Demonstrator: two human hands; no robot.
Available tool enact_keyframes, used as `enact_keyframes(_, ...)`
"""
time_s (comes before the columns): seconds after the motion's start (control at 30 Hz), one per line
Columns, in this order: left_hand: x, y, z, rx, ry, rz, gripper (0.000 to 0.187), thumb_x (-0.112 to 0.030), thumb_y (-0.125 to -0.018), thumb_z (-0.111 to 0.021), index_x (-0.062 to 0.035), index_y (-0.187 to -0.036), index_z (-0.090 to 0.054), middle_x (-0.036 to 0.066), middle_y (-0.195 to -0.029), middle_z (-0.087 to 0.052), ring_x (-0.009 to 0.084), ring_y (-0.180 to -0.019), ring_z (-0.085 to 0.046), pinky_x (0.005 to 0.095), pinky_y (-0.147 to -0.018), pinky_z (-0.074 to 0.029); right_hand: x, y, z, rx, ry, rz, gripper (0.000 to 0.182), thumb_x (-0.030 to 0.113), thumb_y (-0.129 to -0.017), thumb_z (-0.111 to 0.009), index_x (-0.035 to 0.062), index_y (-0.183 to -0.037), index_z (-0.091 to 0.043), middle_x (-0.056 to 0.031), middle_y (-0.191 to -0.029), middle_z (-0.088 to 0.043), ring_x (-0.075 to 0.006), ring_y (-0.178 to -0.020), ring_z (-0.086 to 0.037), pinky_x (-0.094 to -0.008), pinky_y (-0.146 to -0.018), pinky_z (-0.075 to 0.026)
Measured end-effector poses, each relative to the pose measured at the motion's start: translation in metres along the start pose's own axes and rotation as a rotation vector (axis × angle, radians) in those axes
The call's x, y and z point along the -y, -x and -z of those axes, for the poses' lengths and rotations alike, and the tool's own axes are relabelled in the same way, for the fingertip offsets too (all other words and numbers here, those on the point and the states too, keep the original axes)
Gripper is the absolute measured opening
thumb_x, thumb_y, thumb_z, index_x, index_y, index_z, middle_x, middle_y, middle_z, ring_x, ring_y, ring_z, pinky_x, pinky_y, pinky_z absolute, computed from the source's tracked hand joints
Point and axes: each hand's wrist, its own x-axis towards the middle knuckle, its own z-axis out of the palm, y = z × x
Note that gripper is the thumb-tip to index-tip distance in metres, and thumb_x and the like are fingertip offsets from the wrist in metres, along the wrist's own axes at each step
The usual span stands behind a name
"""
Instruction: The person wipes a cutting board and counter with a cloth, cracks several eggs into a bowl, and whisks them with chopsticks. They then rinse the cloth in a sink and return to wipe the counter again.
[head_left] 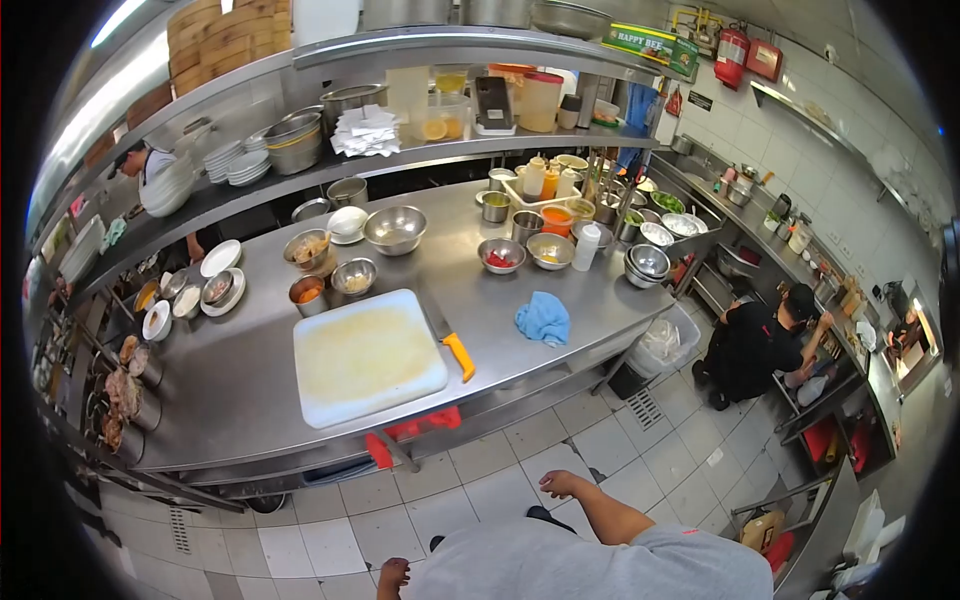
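Note:
Low in the head view, my left hand [395, 573] hangs beside my body, its fingers loosely bent and holding nothing that I can see. My right hand [562, 484] is held out over the floor, loosely open, with nothing visible in it. Both hands are apart from the steel worktable [225, 400]. On the table in front of me lies a stained white cutting board [370, 355]. A knife with a yellow handle [459, 357] rests along its right edge. Farther right is a crumpled blue cloth [543, 319].
Metal bowls [395, 230], squeeze bottles [587, 247] and food containers line the table's back. Plates [221, 258] and pots with meat [122, 394] stand left. A red cloth [415, 430] hangs below the front edge. A person in black [755, 340] crouches right, near a bin [665, 345].

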Motion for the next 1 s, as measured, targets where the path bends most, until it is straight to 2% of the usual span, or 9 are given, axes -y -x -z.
enact_keyframes(0.13, -0.075, -0.002, -0.031, -0.204, 0.145, 0.503, 0.032, -0.031, -0.086, -0.061, -0.0067, -0.105, -0.068, 0.01, -0.095, -0.072, 0.0205, -0.076, -0.066, 0.0356, -0.058, -0.052, -0.038, 0.02, 0.048, 0.044, 0.292, -0.001, 0.039, 0.025, -0.083, -0.071, 0.0182, -0.121, -0.065, -0.0094, -0.1, -0.07, -0.0212, -0.084, -0.068, -0.0365, -0.067, -0.056)
enact_keyframes(0.23, -0.1, -0.016, -0.062, -0.15, 0.146, 0.413, 0.029, -0.028, -0.086, -0.063, -0.0065, -0.105, -0.064, 0.009, -0.088, -0.069, 0.0188, -0.065, -0.062, 0.033, -0.051, -0.049, -0.104, 0.007, 0.079, 0.1, 0.864, 0.206, 0.04, 0.019, -0.084, -0.069, 0.0189, -0.123, -0.065, -0.0076, -0.105, -0.071, -0.0226, -0.091, -0.069, -0.0372, -0.068, -0.056)
enact_keyframes(0.33, -0.119, -0.031, -0.104, -0.103, 0.156, 0.356, 0.027, -0.027, -0.086, -0.065, -0.0063, -0.102, -0.066, 0.009, -0.083, -0.068, 0.0211, -0.064, -0.064, 0.0337, -0.05, -0.051, -0.157, 0.003, 0.104, 0.14, 0.562, 0.227, 0.036, 0.015, -0.088, -0.064, 0.016, -0.124, -0.064, -0.0103, -0.105, -0.071, -0.0238, -0.088, -0.07, -0.0395, -0.067, -0.056)
enact_keyframes(0.4, -0.124, -0.041, -0.137, -0.107, 0.141, 0.312, 0.026, -0.027, -0.086, -0.066, -0.0055, -0.101, -0.067, 0.008, -0.082, -0.068, 0.0208, -0.066, -0.064, 0.0333, -0.053, -0.052, -0.161, 0.028, 0.116, 0.03, -0.203, -0.283, 0.033, 0.019, -0.09, -0.062, 0.0122, -0.122, -0.063, -0.0104, -0.098, -0.072, -0.023, -0.08, -0.07, -0.0413, -0.063, -0.055)
enact_keyframes(0.5, -0.128, -0.06, -0.177, -0.09, -0.055, 0.127, 0.025, -0.026, -0.086, -0.067, -0.004, -0.098, -0.069, 0.009, -0.082, -0.069, 0.0195, -0.072, -0.065, 0.0319, -0.059, -0.053, -0.199, 0.022, 0.135, -0.062, -0.093, -0.22, 0.034, 0.021, -0.081, -0.073, 0.0149, -0.113, -0.069, -0.0074, -0.084, -0.072, -0.0207, -0.066, -0.068, -0.035, -0.057, -0.054)
enact_keyframes(0.57, -0.145, -0.063, -0.194, -0.097, -0.146, -0.012, 0.022, -0.022, -0.086, -0.066, -0.0034, -0.097, -0.07, 0.011, -0.087, -0.072, 0.0188, -0.081, -0.066, 0.0318, -0.071, -0.054, -0.292, -0.04, 0.136, -0.059, 0.117, 0.202, 0.032, 0.023, -0.084, -0.069, 0.0137, -0.114, -0.068, -0.0062, -0.083, -0.071, -0.0195, -0.064, -0.067, -0.0358, -0.055, -0.054)
enact_keyframes(0.77, -0.144, -0.108, -0.182, 0.057, -0.035, 0.117, 0.02, -0.021, -0.087, -0.066, -0.0017, -0.091, -0.071, 0.011, -0.087, -0.073, 0.0176, -0.081, -0.068, 0.0325, -0.073, -0.055, -0.218, 0.044, 0.163, -0.236, -0.244, -0.117, 0.038, 0.024, -0.082, -0.069, 0.0124, -0.118, -0.065, -0.0069, -0.086, -0.071, -0.0194, -0.067, -0.067, -0.0335, -0.051, -0.052)
enact_keyframes(0.83, -0.159, -0.131, -0.189, 0.164, -0.441, -0.374, 0.02, -0.019, -0.089, -0.066, 0.0006, -0.091, -0.069, 0.012, -0.082, -0.073, 0.0156, -0.076, -0.068, 0.0316, -0.068, -0.055, -0.221, 0.062, 0.158, -0.305, -0.342, -0.112, 0.039, 0.022, -0.082, -0.069, 0.0125, -0.12, -0.064, -0.0077, -0.085, -0.071, -0.0194, -0.067, -0.068, -0.0328, -0.05, -0.052)
enact_keyframes(1.0, -0.219, -0.18, -0.195, 0.34, -0.423, -0.431, 0.021, -0.021, -0.092, -0.062, -0.0006, -0.091, -0.069, 0.009, -0.081, -0.071, 0.0163, -0.078, -0.067, 0.0326, -0.071, -0.054, -0.253, 0.139, 0.118, -0.43, -0.512, -0.22, 0.038, 0.021, -0.079, -0.07, 0.0122, -0.116, -0.066, -0.0089, -0.083, -0.07, -0.019, -0.067, -0.067, -0.0332, -0.052, -0.052)
